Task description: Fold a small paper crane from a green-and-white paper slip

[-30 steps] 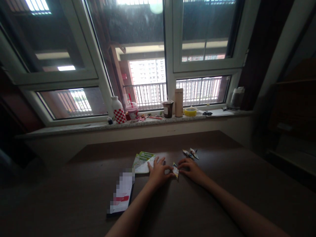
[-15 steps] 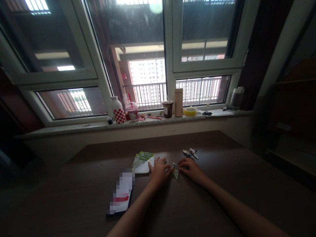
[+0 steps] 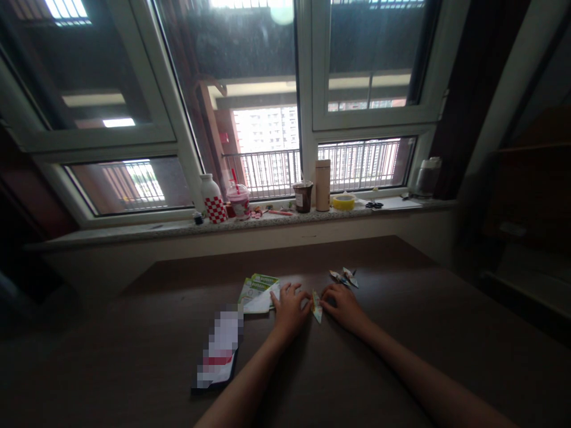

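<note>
Between my two hands is a small piece of folded paper (image 3: 316, 309), narrow and pointed, with a coloured print. My left hand (image 3: 291, 308) grips its left side with the fingertips, the other fingers curved over the table. From the right, my right hand (image 3: 343, 304) pinches the same paper near its upper part. Just beyond my right hand lie small folded paper pieces (image 3: 350, 277), pointed and printed. Beside my left hand is a stack of green-and-white printed paper sheets (image 3: 256, 290), with a white folded flap on top.
A flat dark-edged object with a blurred-out top (image 3: 220, 351) lies left of my left forearm on the brown table (image 3: 348, 374). Along the windowsill (image 3: 272, 221) stand a checkered bottle (image 3: 214, 201), a pink drink cup (image 3: 239, 202), a dark cup (image 3: 303, 197), a tan flask (image 3: 323, 185) and yellow tape (image 3: 343, 203).
The fingers of both hands have shifted slightly at the folded paper, and it has turned a little, showing more of its printed face. The other things stay in place.
</note>
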`<state>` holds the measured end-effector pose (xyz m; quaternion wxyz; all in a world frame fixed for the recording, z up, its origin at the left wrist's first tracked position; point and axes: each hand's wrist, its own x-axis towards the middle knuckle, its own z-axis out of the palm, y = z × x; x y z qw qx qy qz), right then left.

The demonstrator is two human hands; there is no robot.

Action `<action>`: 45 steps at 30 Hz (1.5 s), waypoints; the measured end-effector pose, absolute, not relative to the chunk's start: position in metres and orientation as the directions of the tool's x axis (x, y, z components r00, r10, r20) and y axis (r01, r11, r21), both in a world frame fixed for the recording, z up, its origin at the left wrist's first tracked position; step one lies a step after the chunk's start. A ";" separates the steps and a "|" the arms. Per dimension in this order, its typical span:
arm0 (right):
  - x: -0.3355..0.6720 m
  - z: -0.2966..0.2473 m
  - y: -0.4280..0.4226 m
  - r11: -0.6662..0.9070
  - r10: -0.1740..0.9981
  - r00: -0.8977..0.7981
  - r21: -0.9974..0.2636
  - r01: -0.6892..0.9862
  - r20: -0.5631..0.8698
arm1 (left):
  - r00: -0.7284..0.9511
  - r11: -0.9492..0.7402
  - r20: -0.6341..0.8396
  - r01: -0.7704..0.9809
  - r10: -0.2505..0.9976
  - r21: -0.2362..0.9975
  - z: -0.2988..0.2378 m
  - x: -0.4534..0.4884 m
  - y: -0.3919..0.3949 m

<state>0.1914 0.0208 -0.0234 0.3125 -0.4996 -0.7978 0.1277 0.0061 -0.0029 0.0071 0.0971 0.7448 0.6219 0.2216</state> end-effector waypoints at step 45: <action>0.192 -0.030 0.023 0.522 0.834 -0.344 -0.415 0.745 0.432 | 0.114 -0.204 0.247 0.903 0.962 0.378 0.002 0.004 -0.001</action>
